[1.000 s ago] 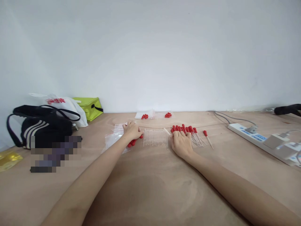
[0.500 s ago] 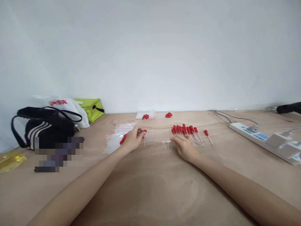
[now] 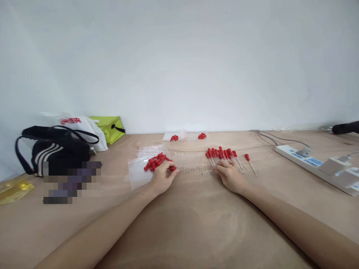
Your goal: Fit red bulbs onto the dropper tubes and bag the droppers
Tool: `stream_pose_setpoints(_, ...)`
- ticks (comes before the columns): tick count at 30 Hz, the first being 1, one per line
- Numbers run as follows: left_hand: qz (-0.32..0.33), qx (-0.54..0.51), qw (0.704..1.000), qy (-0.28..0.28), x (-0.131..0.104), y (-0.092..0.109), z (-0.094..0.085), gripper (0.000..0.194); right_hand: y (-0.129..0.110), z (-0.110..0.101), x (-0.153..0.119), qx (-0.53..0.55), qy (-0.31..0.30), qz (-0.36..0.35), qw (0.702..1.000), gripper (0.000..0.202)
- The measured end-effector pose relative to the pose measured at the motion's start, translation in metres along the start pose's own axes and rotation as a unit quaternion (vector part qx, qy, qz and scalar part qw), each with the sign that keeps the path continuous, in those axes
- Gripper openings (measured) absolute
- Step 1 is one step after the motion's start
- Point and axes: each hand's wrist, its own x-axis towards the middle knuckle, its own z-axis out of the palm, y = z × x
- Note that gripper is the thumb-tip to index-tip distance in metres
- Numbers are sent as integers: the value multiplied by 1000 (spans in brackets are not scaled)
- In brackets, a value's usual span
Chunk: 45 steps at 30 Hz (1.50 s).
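My left hand (image 3: pixel 164 176) pinches a red rubber bulb (image 3: pixel 173 169) beside a heap of the same bulbs (image 3: pixel 155 161), which lies on clear zip bags (image 3: pixel 137 169). In my right hand (image 3: pixel 228 175) a thin glass dropper tube (image 3: pixel 207 172) is held between thumb and fingers, its free end pointing left. Between my hands a row of clear glass tubes (image 3: pixel 188 162) lies side by side on the table. Behind my right hand is a bunch of red-topped droppers (image 3: pixel 220 153); a single dropper (image 3: pixel 251 164) lies apart to their right.
Small bags with red bulbs (image 3: pixel 174 138) lie by the wall. A power strip (image 3: pixel 311 163) with plugs and cables sits at right. On the left are a black bag (image 3: pixel 58 151), a white plastic bag (image 3: pixel 97 132), a lime-green bag (image 3: pixel 109 129) and a yellow packet (image 3: pixel 15 189).
My left hand has moved down and nearer, uncovering the bulb heap, with a red bulb in its fingers. My right hand has drawn the tube right, away from the row.
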Motion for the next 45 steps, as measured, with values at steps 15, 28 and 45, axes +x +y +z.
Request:
stream_pose_setpoints(15, -31, -5, 999, -23, -2, 11, 7, 13, -49, 18, 20, 62, 24, -32, 997, 17)
stream_pose_setpoints(28, -17, -52, 998, -19, -4, 4, 11, 15, -53, 22, 27, 78, 9, -27, 997, 17)
stream_pose_setpoints(45, 131, 23, 987, -91, -6, 13, 7, 17, -44, 16, 26, 112, -33, -86, 990, 21)
